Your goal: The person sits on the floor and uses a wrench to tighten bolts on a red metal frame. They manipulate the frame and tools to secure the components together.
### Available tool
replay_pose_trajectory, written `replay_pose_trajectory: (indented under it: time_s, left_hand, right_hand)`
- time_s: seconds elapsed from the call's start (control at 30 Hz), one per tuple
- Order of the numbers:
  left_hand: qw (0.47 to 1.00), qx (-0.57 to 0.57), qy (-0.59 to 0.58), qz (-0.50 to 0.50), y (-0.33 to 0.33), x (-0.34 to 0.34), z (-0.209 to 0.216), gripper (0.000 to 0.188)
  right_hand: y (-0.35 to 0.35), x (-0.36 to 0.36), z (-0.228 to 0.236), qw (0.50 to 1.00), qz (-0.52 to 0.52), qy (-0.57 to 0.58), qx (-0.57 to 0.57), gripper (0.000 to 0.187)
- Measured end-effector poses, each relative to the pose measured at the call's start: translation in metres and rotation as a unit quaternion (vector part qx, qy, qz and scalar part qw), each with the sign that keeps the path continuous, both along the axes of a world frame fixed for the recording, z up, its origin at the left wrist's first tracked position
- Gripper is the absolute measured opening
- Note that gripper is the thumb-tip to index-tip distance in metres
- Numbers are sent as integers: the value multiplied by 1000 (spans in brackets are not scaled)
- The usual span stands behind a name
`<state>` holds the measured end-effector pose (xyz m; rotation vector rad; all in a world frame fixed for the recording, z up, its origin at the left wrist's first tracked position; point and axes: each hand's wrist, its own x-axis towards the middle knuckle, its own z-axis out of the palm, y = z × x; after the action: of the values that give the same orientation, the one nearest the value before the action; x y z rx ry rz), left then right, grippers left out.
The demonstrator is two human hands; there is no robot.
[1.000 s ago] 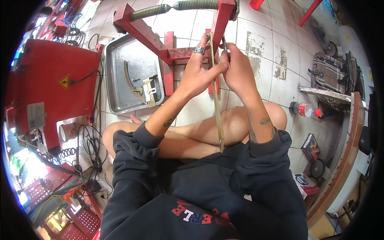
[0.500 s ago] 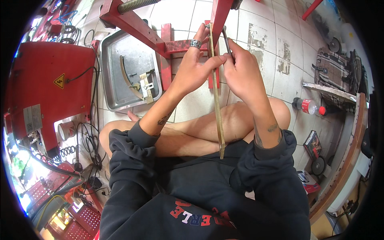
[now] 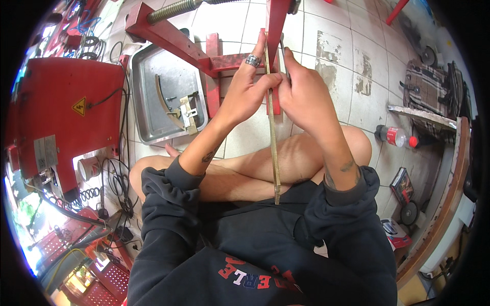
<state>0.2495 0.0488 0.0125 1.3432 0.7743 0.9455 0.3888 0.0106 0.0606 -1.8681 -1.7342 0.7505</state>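
Note:
A long, narrow, brass-coloured metal bar (image 3: 273,148) runs from the leg of a red steel frame (image 3: 274,30) down over my crossed legs. My left hand (image 3: 245,92) is closed on its far part from the left, thumb across it and index finger stretched up beside the red leg. On the other side, my right hand (image 3: 309,94) grips a slim, wrench-like metal tool (image 3: 283,48) that points up along the red leg. The tool's tip is too small to make out. My two thumbs nearly meet at the bar.
Left of the frame, a grey metal tray (image 3: 137,109) holds a curved strip, bolts and a metal bracket (image 3: 189,113). A red machine (image 3: 66,109) with cables stands farther left. To my right lie a plastic bottle (image 3: 393,135), a plaid bag (image 3: 429,86) and a wood-edged shelf (image 3: 449,188).
The bar's near end has swung slightly left and turned more edge-on. My right hand has shifted a little left and down with the tool. The whole view has moved slightly.

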Motion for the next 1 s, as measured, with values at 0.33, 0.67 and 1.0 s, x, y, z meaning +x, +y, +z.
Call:
replay_pose_trajectory:
  time_s: [0.33,0.67,1.0]
  left_hand:
    - [958,51,233,158,23,21,42,47]
    - [915,97,352,169,25,28,47,35]
    - [892,164,375,190,25,26,40,33]
  right_hand:
    - [0,16,-24,994,110,-10,19,64]
    - [5,15,-37,990,138,0,-25,81]
    - [2,11,-24,979,140,148,10,86]
